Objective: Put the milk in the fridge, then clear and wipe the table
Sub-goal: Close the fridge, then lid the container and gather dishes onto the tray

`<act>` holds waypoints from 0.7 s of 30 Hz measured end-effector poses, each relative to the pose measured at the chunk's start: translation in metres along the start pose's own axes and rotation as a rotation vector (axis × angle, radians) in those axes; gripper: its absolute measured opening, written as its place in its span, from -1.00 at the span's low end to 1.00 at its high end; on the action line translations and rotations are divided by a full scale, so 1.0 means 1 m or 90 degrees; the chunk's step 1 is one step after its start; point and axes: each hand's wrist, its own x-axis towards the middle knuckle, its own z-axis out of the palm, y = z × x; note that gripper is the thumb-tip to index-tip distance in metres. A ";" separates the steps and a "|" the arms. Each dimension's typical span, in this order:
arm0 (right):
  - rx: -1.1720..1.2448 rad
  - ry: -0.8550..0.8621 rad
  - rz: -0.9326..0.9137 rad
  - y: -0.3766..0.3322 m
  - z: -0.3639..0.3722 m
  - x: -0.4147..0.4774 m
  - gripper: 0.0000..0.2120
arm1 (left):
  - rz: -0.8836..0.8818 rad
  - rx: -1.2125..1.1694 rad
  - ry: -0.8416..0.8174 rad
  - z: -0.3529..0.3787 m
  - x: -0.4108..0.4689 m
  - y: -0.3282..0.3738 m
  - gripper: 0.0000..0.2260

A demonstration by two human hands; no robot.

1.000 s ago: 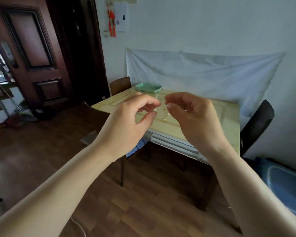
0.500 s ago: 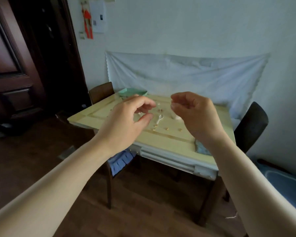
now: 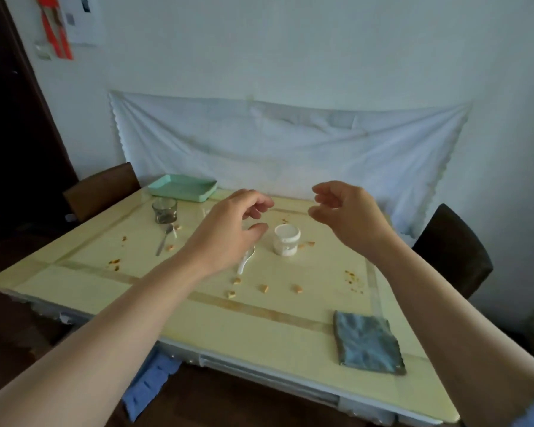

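Left hand [image 3: 228,232], right hand [image 3: 349,217] wider apart — table [image 3: 198,318] closer, cloth [image 3: 367,343] fully visible.

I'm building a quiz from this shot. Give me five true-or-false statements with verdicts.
The left hand holds the white spoon. False: it holds nothing; the spoon lies on the table.
The blue-grey cloth lies near the table's front right corner. True.
The white cup lies on its side. False: it stands upright.
The green tray sits at the table's far edge. True.
The metal spoon stands in the glass. False: it lies on the table.
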 end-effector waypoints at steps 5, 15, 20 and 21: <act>-0.078 -0.047 0.067 0.053 0.026 0.081 -0.53 | -0.056 -0.002 -0.050 0.020 0.068 -0.067 -0.72; -0.155 -0.138 0.275 0.161 0.116 0.207 -0.40 | -0.185 0.006 -0.269 0.099 0.171 -0.205 -0.67; -0.232 -0.213 0.319 0.210 0.152 0.252 -0.23 | -0.265 0.000 -0.322 0.140 0.213 -0.268 -0.65; -0.237 -0.231 0.327 0.218 0.159 0.260 -0.20 | -0.282 -0.006 -0.327 0.149 0.219 -0.277 -0.64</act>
